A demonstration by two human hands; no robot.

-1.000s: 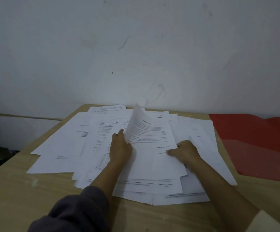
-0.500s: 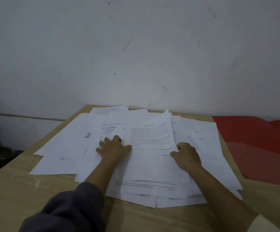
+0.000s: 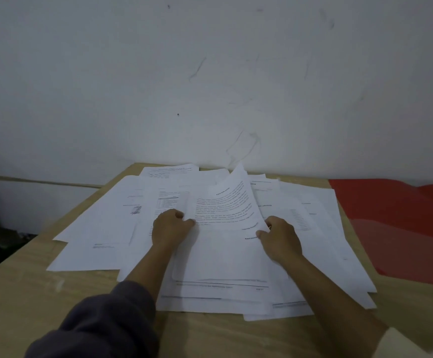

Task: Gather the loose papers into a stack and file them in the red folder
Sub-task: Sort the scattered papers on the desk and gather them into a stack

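Several loose white printed papers (image 3: 99, 228) lie fanned and overlapping across the wooden table (image 3: 16, 301). On top in the middle lies a sheet of typed text (image 3: 225, 210), its far end curling up off the pile. My left hand (image 3: 170, 227) pinches that top sheet's left edge. My right hand (image 3: 280, 239) grips its right edge, thumb on top. The red folder (image 3: 401, 223) lies open and flat at the right, its near-left part hidden under the papers' edge.
A white scuffed wall (image 3: 210, 86) rises directly behind the table's far edge. The table's left edge runs diagonally, with a dark gap and a pale ledge (image 3: 42, 184) beyond it. Bare wood shows along the near edge.
The top sheet, which lay flat half a second ago, has its far end lifted again. My left hand went from spread flat on the pile to pinching the sheet's left edge.
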